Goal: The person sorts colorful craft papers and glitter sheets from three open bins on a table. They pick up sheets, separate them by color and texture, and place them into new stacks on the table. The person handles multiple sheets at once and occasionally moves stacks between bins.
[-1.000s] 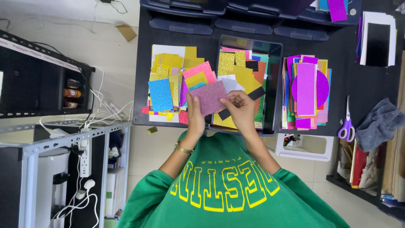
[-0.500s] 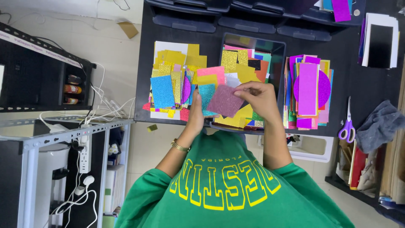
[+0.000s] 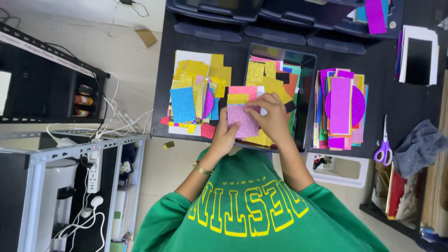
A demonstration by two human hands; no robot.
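Note:
Both my hands hold a lilac glitter sheet point(image 3: 242, 121) over the near edge of the black table point(image 3: 163, 84). My left hand point(image 3: 225, 136), with a gold bracelet on the wrist, grips its lower left side. My right hand point(image 3: 273, 116) covers its upper right corner, fingers curled over the edge. The sheet hangs between a loose pile of gold, blue and pink glitter sheets point(image 3: 196, 88) on the left and a black tray point(image 3: 308, 100) filled with more coloured sheets.
A third stack of pink and purple sheets point(image 3: 343, 107) lies to the right. Beyond it are purple-handled scissors point(image 3: 383, 148) and a grey cloth point(image 3: 420, 144). Dark bins point(image 3: 224, 14) line the far side. A metal shelf with a power strip point(image 3: 93, 170) stands at left.
The lilac sheet has shifted slightly right and nearer my body. My right hand has moved from its right edge onto its upper corner.

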